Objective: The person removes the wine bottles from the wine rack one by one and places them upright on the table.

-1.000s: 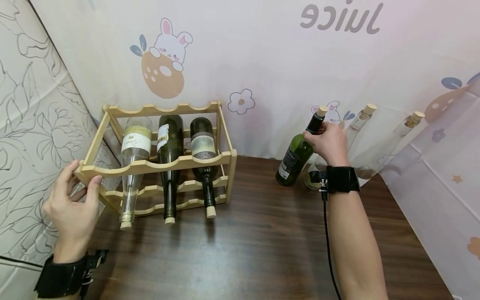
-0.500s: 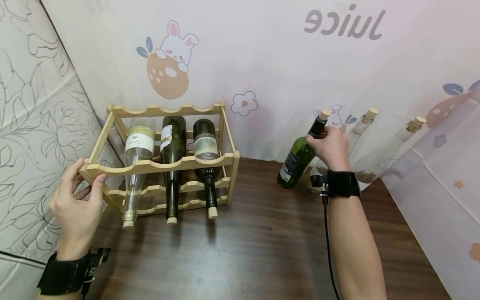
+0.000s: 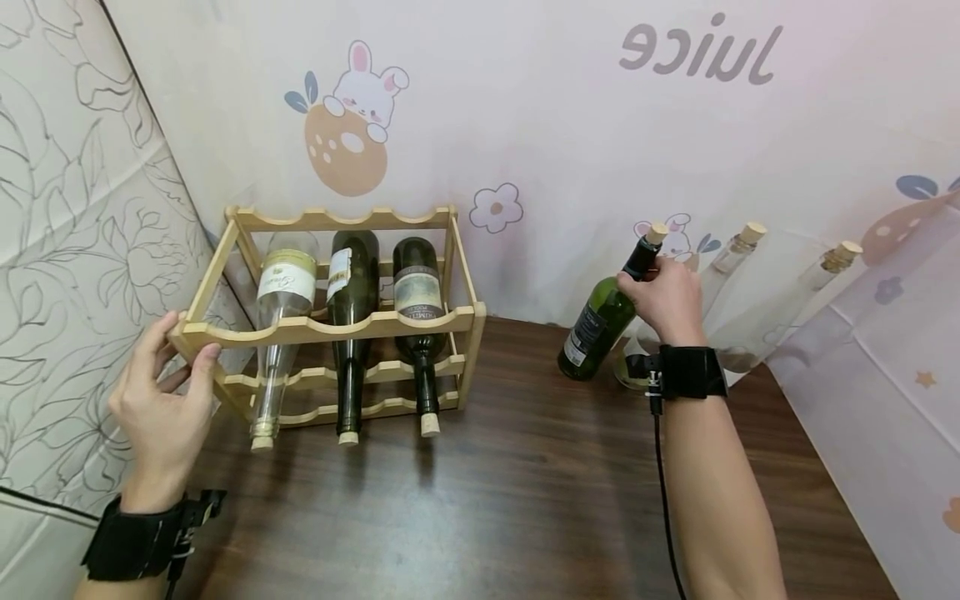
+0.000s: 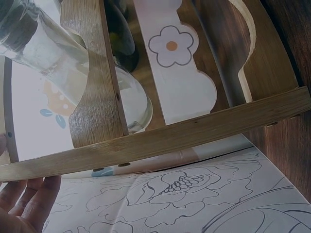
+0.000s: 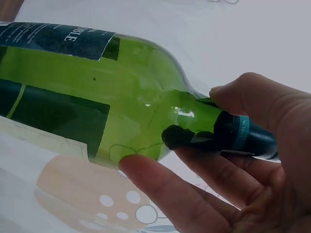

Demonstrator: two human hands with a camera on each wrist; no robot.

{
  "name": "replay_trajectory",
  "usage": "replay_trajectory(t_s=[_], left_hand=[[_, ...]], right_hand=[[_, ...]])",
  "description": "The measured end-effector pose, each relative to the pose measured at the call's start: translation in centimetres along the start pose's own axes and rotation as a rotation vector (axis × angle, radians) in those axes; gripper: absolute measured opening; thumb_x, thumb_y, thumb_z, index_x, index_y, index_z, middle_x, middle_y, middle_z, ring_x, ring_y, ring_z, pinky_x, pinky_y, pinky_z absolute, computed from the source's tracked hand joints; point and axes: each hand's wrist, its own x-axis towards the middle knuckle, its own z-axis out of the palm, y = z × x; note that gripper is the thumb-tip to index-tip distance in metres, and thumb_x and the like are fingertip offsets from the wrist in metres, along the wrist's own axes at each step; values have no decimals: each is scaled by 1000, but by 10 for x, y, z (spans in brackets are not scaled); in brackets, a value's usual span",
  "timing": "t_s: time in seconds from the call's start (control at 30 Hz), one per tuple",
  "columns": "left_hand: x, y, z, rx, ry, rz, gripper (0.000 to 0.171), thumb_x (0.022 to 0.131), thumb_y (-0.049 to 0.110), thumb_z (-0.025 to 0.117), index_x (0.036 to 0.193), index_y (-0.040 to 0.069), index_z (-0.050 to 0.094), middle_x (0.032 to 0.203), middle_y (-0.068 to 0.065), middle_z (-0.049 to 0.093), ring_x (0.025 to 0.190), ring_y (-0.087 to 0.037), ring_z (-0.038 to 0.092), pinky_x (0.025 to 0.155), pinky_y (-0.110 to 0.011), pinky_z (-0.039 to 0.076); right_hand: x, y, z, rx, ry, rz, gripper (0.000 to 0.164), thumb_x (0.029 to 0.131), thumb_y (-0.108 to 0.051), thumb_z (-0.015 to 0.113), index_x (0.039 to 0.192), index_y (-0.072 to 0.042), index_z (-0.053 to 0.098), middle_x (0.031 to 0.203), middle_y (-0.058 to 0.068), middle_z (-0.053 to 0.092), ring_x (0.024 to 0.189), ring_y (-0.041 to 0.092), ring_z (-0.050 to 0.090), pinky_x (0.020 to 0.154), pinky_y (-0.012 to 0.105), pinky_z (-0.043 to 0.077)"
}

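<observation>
My left hand (image 3: 161, 408) holds the front left upper corner of a light wooden wine rack (image 3: 337, 330), thumb in front. In the left wrist view its fingertips (image 4: 47, 199) touch the rack's side bar (image 4: 160, 139). Three corked bottles lie in the rack, necks toward me: a clear bottle (image 3: 287, 283), a dark green bottle (image 3: 358, 292) and a dark bottle with a pale label (image 3: 417, 292). My right hand (image 3: 670, 302) grips the neck of a corked green wine bottle (image 3: 603, 312), which leans right. Whether its base touches the table is unclear.
Two clear corked bottles stand at the right, one with its cork (image 3: 753, 232) behind my right hand, the other (image 3: 795, 300) farther right. A brown wooden table (image 3: 525, 475) lies below. A printed curtain (image 3: 555, 125) hangs close behind the rack.
The whole scene has shifted slightly right in the head view. Both hands keep the same holds, and the green wine bottle and rack show no clear movement of their own.
</observation>
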Motion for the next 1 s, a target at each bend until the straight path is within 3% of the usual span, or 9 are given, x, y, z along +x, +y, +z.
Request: replay_trajectory(t_s=[0.1, 0.2, 0.3, 0.4, 0.47, 0.53, 0.6, 0.87, 1.0], left_hand=[[-1, 0, -1, 5, -3, 2, 51, 87, 0, 84, 136, 3, 69, 125, -29, 72, 113, 19, 62, 87, 5, 51], [-2, -1, -2, 9, -1, 5, 51, 86, -1, 84, 136, 2, 70, 125, -30, 72, 113, 19, 63, 87, 5, 51], [-2, 0, -1, 2, 2, 6, 51, 86, -2, 84, 135, 1, 70, 125, -30, 72, 113, 19, 63, 87, 5, 51], [-1, 1, 0, -7, 5, 9, 50, 86, -2, 84, 135, 0, 69, 125, -31, 72, 113, 18, 63, 88, 4, 51], [0, 2, 1, -9, 8, 9, 50, 87, -1, 84, 135, 0, 69, 125, -31, 72, 113, 19, 63, 88, 4, 51], [0, 2, 1, -10, 10, 10, 50, 87, -1, 84, 135, 0, 69, 124, -32, 72, 113, 19, 63, 88, 4, 51], [1, 2, 1, -10, 10, 8, 50, 87, -1, 83, 135, -1, 69, 124, -33, 71, 113, 19, 63, 87, 4, 51], [1, 2, 2, -6, 3, 0, 50, 88, -2, 83, 136, 0, 69, 123, -32, 72, 113, 19, 63, 88, 4, 51], [1, 2, 1, -8, 6, 1, 50, 87, -2, 83, 135, -1, 69, 124, -32, 72, 113, 18, 63, 87, 4, 51]], right_hand=[[-2, 0, 1, -14, -17, -4, 54, 102, -39, 62, 129, 9, 64, 127, 34, 69, 114, 48, 64, 92, 59, 58], [-9, -1, 2, -3, -26, 4, 64, 104, -41, 61, 146, 8, 53, 141, 35, 61, 126, 52, 58, 104, 64, 55], [-23, -5, 4, 26, 66, -15, 74, 105, -37, 62, 160, 4, 35, 155, 34, 48, 138, 55, 49, 115, 70, 47], [-42, -13, 9, 82, 265, -154, 73, 103, -26, 65, 162, 3, 34, 163, 30, 41, 150, 50, 40, 127, 65, 37], [-56, -20, 16, 126, 406, -295, 67, 100, -19, 70, 157, 3, 42, 163, 28, 42, 154, 46, 36, 134, 60, 30], [-69, -26, 23, 171, 493, -441, 63, 98, -14, 73, 152, 4, 47, 163, 27, 43, 158, 43, 33, 138, 54, 22], [-82, -32, 30, 216, 535, -558, 60, 95, -10, 76, 148, 4, 51, 159, 26, 49, 154, 43, 39, 138, 50, 26], [-122, -42, 65, 304, 469, -892, 45, 95, -13, 76, 134, 8, 64, 134, 28, 67, 125, 43, 64, 126, 28, 46], [-135, -43, 89, 248, 359, -1059, 42, 91, -10, 76, 128, 6, 67, 128, 25, 71, 115, 38, 69, 118, 28, 53]])
